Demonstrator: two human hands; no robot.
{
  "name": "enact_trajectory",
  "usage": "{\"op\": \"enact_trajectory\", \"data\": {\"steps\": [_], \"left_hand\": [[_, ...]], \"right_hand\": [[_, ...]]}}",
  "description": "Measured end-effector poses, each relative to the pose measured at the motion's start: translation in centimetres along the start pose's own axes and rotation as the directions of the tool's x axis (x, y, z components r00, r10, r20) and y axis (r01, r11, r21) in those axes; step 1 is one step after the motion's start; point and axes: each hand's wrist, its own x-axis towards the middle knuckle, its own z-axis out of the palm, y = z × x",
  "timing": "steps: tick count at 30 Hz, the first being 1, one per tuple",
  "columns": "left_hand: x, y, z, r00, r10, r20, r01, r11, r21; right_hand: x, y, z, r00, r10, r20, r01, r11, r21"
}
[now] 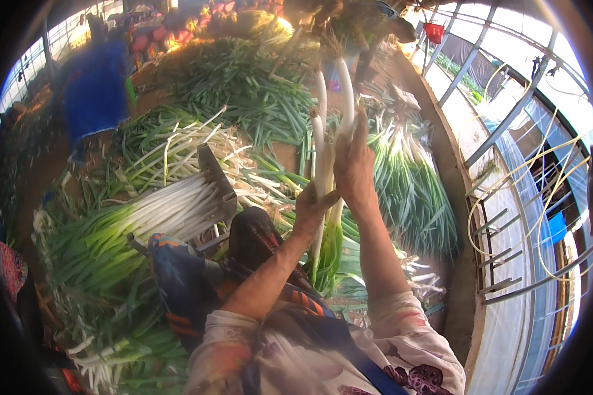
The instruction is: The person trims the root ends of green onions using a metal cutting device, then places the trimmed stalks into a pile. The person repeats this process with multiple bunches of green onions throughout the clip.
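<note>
My left hand (312, 210) is wrapped around the lower white shafts of a few long green onions (318, 143) held upright. My right hand (357, 170) grips the thickest stalk (346, 94) from the right, fingers pointing up along it. The roots stick up at the top, while the green leaves (330, 247) hang below my hands towards my lap. Left of my knee, a bundle of white-shafted green onions (173, 202) lies in a metal rack, its ends near an upright metal plate (218, 173).
Loose green onions (192, 143) lie beyond the rack, with a leafy heap (237, 84) farther off. A bundle (410, 173) lies at right beside a low wall (449, 143). Part of a person (360, 24) shows at the top. A blue sheet (96, 94) hangs at left.
</note>
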Motion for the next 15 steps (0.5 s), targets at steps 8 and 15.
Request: {"op": "enact_trajectory", "data": {"steps": [8,15], "left_hand": [[0.4,1.4,-1.6,0.992,0.0,-0.124,0.007,0.998,0.058],[0.6,3.1,-2.7,0.981,-0.008,-0.195,0.015,0.999,0.036]], "right_hand": [[-2.4,0.8,1.1,0.993,0.091,0.082,-0.086,0.995,-0.058],[-3.5,1.3,-0.5,0.917,0.388,0.095,-0.392,0.826,0.406]]}}
